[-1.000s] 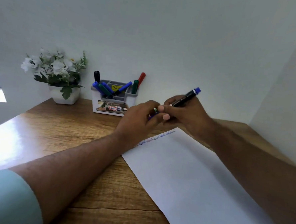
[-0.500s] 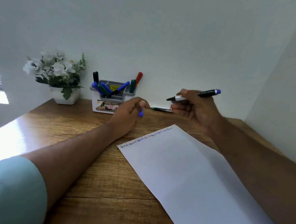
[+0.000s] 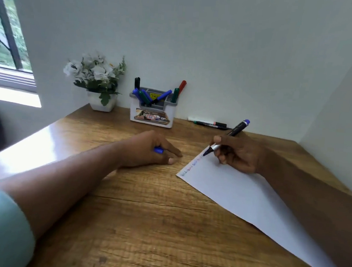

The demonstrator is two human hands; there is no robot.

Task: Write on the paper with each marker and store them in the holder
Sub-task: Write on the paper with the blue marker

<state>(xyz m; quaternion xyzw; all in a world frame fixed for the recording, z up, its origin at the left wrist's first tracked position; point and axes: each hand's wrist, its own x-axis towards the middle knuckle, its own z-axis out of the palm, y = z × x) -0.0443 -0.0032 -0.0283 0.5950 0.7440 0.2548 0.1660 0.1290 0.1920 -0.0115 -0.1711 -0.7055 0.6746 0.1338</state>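
Observation:
My right hand (image 3: 238,155) grips an uncapped black marker with a blue end (image 3: 236,130), its tip touching the top edge of the white paper (image 3: 249,197) beside a row of small coloured writing. My left hand (image 3: 151,150) rests on the wooden desk left of the paper, fingers curled round the blue cap (image 3: 158,150). The white and grey holder (image 3: 152,115) stands against the wall with several blue, green, black and red markers in it. Two more markers (image 3: 209,124) lie on the desk by the wall, right of the holder.
A white pot of white flowers (image 3: 100,103) stands left of the holder. A window (image 3: 5,40) is at the far left. White walls close off the desk (image 3: 144,224) at the back and right.
The cap came off the marker and stayed in my left hand, which dropped to the desk. My right hand lowered the marker tip to the paper's top edge.

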